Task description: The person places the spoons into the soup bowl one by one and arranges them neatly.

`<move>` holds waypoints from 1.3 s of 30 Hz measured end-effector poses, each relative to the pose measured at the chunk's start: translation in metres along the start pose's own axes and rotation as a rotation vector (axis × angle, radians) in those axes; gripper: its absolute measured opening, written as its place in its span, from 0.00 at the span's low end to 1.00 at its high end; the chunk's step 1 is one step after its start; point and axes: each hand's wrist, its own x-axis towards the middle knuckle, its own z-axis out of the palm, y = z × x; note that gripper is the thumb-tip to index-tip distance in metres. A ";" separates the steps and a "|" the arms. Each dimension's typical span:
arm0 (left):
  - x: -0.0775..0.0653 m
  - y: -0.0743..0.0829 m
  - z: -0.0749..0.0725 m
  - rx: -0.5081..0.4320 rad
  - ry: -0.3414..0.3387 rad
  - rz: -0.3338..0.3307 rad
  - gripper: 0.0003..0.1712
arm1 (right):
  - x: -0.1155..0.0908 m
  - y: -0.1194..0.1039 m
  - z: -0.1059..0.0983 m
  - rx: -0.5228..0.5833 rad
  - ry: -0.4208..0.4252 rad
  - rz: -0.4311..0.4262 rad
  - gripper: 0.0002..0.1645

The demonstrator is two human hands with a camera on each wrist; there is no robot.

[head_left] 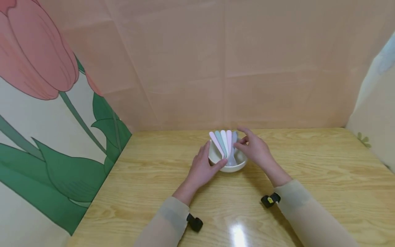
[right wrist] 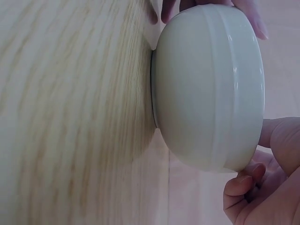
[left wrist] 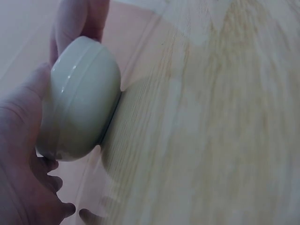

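A white bowl (head_left: 229, 169) stands on the wooden table, with several small spoons fanned out in it, handles up against the far rim. Their handles are pink, teal and white; at the right end is a grey-blue spoon (head_left: 231, 159). My left hand (head_left: 202, 168) grips the bowl's left side, thumb over the near rim and fingers round the outside, as the left wrist view of the bowl (left wrist: 86, 98) also shows. At the right rim my right hand (head_left: 256, 147) pinches the grey-blue spoon's handle, index finger raised; the bowl (right wrist: 206, 89) hides this contact in the right wrist view.
The wood-grain table (head_left: 148, 192) runs back to a plain pinkish cloth backdrop (head_left: 185, 68). On the left hangs a panel with a large tulip print (head_left: 40, 51). A pale panel (head_left: 376, 109) borders the right side. Black wrist cameras sit at both sleeves.
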 end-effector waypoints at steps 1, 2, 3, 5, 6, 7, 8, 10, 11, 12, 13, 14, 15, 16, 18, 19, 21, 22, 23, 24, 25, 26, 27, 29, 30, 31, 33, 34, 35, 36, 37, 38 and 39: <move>0.000 0.000 0.000 0.001 -0.004 -0.004 0.63 | -0.001 0.000 0.000 -0.001 0.003 -0.004 0.44; 0.000 0.001 0.000 0.000 -0.006 -0.008 0.64 | -0.002 0.000 -0.001 -0.001 0.007 -0.006 0.43; 0.000 0.001 0.000 0.001 -0.006 -0.009 0.64 | -0.003 0.000 -0.002 -0.003 0.011 -0.009 0.43; 0.000 0.002 -0.001 0.008 -0.009 -0.010 0.64 | -0.004 0.000 -0.003 -0.007 0.020 -0.015 0.41; 0.000 0.003 -0.002 0.016 -0.011 -0.010 0.64 | -0.005 0.000 -0.003 -0.009 0.024 -0.018 0.41; 0.000 0.003 -0.003 0.020 -0.013 -0.007 0.64 | -0.006 0.000 -0.004 -0.011 0.028 -0.019 0.40; 0.000 0.003 -0.004 0.024 -0.011 0.001 0.64 | -0.007 0.000 -0.004 -0.010 0.030 -0.019 0.40; 0.000 0.003 -0.005 0.038 -0.015 0.014 0.63 | -0.009 0.001 -0.006 -0.015 0.034 -0.023 0.39; -0.001 0.003 -0.006 0.047 -0.015 0.020 0.63 | -0.011 0.001 -0.006 -0.017 0.037 -0.026 0.38; -0.001 0.003 -0.007 0.053 -0.014 0.025 0.62 | -0.012 0.002 -0.007 -0.023 0.041 -0.032 0.37; -0.002 0.003 -0.007 0.059 -0.013 0.032 0.61 | -0.014 0.002 -0.008 -0.032 0.046 -0.042 0.37; -0.002 0.003 -0.008 0.069 -0.011 0.036 0.61 | -0.016 0.003 -0.008 -0.041 0.048 -0.052 0.37; -0.003 0.002 -0.008 0.083 -0.011 0.037 0.60 | -0.018 0.003 -0.009 -0.052 0.053 -0.064 0.37; -0.004 0.002 -0.008 0.098 -0.007 0.037 0.60 | -0.020 0.004 -0.010 -0.066 0.059 -0.076 0.36; -0.006 0.001 -0.009 0.136 -0.004 0.034 0.60 | -0.025 0.005 -0.011 -0.099 0.070 -0.101 0.36; -0.007 0.001 -0.009 0.161 -0.003 0.033 0.60 | -0.028 0.005 -0.012 -0.117 0.075 -0.113 0.37; -0.008 0.001 -0.010 0.217 -0.006 0.024 0.61 | -0.034 0.005 -0.014 -0.156 0.088 -0.131 0.37; -0.009 0.002 -0.010 0.245 -0.005 0.022 0.61 | -0.038 0.005 -0.015 -0.178 0.093 -0.141 0.38; -0.010 0.002 -0.011 0.276 -0.007 0.020 0.61 | -0.041 0.004 -0.016 -0.201 0.099 -0.153 0.39; -0.010 0.003 -0.013 0.309 -0.009 0.020 0.62 | -0.044 0.004 -0.017 -0.223 0.104 -0.166 0.39; -0.011 0.005 -0.015 0.339 -0.013 0.020 0.61 | -0.048 0.004 -0.018 -0.243 0.107 -0.175 0.40; -0.012 0.006 -0.016 0.371 -0.014 0.022 0.61 | -0.051 0.003 -0.019 -0.264 0.111 -0.186 0.41; -0.012 0.007 -0.017 0.409 -0.015 0.026 0.61 | -0.054 0.003 -0.020 -0.285 0.116 -0.197 0.41; -0.014 0.008 -0.020 0.480 -0.020 0.035 0.60 | -0.060 0.003 -0.020 -0.323 0.139 -0.225 0.42; -0.015 0.009 -0.022 0.509 -0.022 0.039 0.60 | -0.063 0.003 -0.021 -0.340 0.153 -0.241 0.42; -0.015 0.009 -0.023 0.539 -0.024 0.044 0.60 | -0.065 0.003 -0.021 -0.355 0.165 -0.254 0.43; -0.017 0.009 -0.024 0.589 -0.024 0.052 0.60 | -0.070 0.003 -0.021 -0.385 0.191 -0.288 0.43; -0.018 0.008 -0.025 0.599 -0.023 0.056 0.60 | -0.072 0.003 -0.021 -0.398 0.200 -0.303 0.44; -0.019 0.008 -0.026 0.614 -0.022 0.061 0.60 | -0.074 0.002 -0.021 -0.411 0.205 -0.317 0.44; -0.019 0.008 -0.026 0.624 -0.023 0.063 0.60 | -0.076 0.003 -0.021 -0.423 0.207 -0.329 0.45; -0.020 0.007 -0.027 0.636 -0.022 0.067 0.60 | -0.078 0.003 -0.020 -0.434 0.207 -0.338 0.47; -0.021 0.007 -0.027 0.643 -0.021 0.070 0.60 | -0.079 0.003 -0.020 -0.443 0.208 -0.347 0.47; -0.022 0.007 -0.027 0.652 -0.024 0.073 0.60 | -0.081 0.004 -0.020 -0.454 0.206 -0.355 0.48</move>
